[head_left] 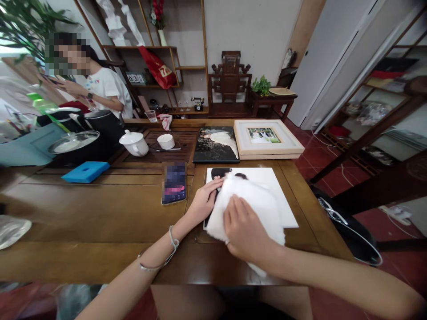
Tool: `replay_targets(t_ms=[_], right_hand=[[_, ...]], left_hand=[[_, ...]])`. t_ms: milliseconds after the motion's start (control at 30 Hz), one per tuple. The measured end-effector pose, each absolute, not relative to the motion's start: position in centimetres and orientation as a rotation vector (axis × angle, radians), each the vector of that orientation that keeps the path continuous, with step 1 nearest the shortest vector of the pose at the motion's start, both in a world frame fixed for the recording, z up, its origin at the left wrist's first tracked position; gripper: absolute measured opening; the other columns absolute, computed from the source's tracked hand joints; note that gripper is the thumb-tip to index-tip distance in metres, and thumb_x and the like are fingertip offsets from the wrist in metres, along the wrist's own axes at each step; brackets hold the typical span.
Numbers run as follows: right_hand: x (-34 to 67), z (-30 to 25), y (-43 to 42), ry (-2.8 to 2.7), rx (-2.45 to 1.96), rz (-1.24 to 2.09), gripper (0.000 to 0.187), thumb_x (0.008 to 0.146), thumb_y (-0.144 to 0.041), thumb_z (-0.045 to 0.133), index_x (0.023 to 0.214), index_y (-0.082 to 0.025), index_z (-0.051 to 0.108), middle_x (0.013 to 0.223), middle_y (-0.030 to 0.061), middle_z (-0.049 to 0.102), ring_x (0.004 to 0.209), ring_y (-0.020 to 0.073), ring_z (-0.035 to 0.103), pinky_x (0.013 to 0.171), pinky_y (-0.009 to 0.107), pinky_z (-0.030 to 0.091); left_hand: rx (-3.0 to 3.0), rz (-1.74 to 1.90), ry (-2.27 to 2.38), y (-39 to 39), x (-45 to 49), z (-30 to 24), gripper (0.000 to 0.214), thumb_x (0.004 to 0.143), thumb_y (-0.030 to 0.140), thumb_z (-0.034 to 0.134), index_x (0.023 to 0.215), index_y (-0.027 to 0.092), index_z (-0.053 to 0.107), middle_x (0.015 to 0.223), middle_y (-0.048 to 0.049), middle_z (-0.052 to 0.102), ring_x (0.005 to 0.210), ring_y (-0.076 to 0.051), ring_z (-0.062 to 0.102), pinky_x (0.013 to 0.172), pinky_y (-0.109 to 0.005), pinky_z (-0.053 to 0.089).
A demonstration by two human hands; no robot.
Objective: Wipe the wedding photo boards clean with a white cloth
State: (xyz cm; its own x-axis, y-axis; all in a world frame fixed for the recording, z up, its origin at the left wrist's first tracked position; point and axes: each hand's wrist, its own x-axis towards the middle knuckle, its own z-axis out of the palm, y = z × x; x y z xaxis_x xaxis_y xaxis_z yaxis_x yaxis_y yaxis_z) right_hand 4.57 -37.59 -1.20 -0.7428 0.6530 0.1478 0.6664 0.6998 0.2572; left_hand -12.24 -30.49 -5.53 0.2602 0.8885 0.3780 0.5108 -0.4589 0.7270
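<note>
A flat white photo panel (267,182) lies on the wooden table (100,213) in front of me. A white cloth (253,200) is spread over its near half. My right hand (245,231) lies flat on the cloth, fingers stretched out and pressing it down. My left hand (204,200) rests on the panel's left edge, fingers extended and touching the cloth's rim.
A phone (174,183) lies left of the panel. Behind are a dark photo print (216,144), a framed picture (267,138), a white teapot (134,143), a cup (166,141) and a blue block (86,171). A person in a white shirt (106,86) sits far left.
</note>
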Motion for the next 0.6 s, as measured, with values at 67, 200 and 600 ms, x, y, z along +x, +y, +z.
replay_targets(t_ms=[67,200,600], right_hand=[[3.6,-1.5,-39.2,-2.845,-0.942,-0.508,0.061,0.073,-0.029,0.057,0.119,0.011,0.060,0.120,0.0343,0.060,0.114,0.0464,0.055,0.101,0.056,0.039],[5.2,-1.2,-40.9,-2.868,-0.716,-0.277,0.066,0.071,-0.034,0.057,0.119,0.013,0.059,0.124,0.0350,0.058,0.118,0.0446,0.053,0.102,0.052,0.040],[13.2,1.0,-29.2,-2.340,-1.242,0.581,0.032,0.090,-0.031,0.043,0.103,-0.018,0.070,0.105,0.0091,0.072,0.097,0.0301,0.064,0.087,0.043,0.048]], left_hand=[[2.057,1.081,1.261,-30.5,-12.3,-5.4,0.038,0.090,0.013,0.042,0.118,0.017,0.068,0.132,-0.0085,0.062,0.130,-0.024,0.052,0.113,-0.045,0.039],[2.064,1.111,1.248,-30.5,-12.3,-5.4,0.039,0.089,0.011,0.042,0.118,0.020,0.068,0.130,-0.0071,0.064,0.128,-0.024,0.054,0.112,-0.045,0.040],[2.137,1.149,1.229,-30.9,-11.7,-5.4,0.040,0.091,0.009,0.037,0.109,0.016,0.071,0.120,-0.0077,0.070,0.120,-0.020,0.060,0.110,-0.042,0.044]])
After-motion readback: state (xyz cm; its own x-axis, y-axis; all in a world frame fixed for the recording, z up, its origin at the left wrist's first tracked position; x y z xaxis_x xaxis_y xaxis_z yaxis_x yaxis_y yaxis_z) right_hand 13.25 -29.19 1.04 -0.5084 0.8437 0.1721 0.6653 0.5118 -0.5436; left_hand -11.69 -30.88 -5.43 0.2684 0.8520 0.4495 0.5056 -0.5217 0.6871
